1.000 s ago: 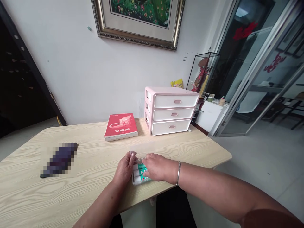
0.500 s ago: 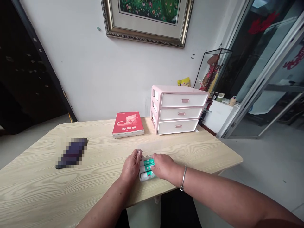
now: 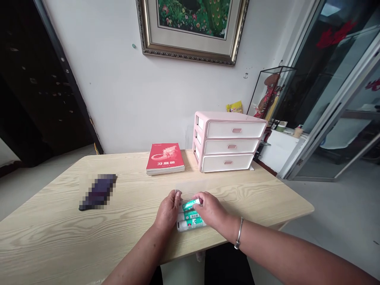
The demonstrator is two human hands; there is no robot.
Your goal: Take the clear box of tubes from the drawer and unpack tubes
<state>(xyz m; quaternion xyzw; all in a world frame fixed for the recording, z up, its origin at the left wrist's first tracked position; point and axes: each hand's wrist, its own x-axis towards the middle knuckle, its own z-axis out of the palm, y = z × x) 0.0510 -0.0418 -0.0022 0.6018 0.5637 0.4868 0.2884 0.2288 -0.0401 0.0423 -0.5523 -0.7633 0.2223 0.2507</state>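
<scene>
A clear plastic box with a see-through lid standing up behind it sits near the table's front edge. Inside lie white-and-green glue sticks, side by side. My left hand is closed on the box's left side, thumb at the rim. With thumb and fingers, my right hand pinches the right end of the rearmost glue stick, which is tilted with that end raised. Whether its left end still rests in the box I cannot tell.
A thick red book lies at the back of the wooden table. Right of it stands a pink and white three-drawer cabinet. A dark pixelated object is on the left. Behind is a wall with a framed picture.
My right hand has lifted the right end of the rearmost glue stick, which now slants upward. More of the other glue sticks shows. The whole view has shifted slightly.
</scene>
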